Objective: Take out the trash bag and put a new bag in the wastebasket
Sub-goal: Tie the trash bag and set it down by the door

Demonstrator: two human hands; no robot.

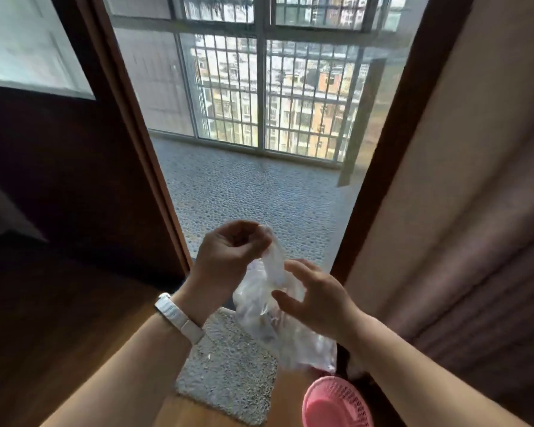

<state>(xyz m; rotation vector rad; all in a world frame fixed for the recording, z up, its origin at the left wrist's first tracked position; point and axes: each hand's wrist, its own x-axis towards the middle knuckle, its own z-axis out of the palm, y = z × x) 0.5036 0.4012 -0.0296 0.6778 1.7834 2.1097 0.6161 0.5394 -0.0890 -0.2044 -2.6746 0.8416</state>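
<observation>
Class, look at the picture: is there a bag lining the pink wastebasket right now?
No: the pink wastebasket shows its bare mesh inside, while the clear plastic bag is up in the air, pinched at the top by the left hand.

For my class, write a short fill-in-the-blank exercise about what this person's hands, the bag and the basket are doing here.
1. The left hand pinches the top of a clear ____ bag.
2. The right hand is ____, fingers spread beside the bag.
3. The wastebasket on the floor is ____ in colour.
4. A white ____ sits on the left wrist.

Missing words: plastic; open; pink; band
</observation>
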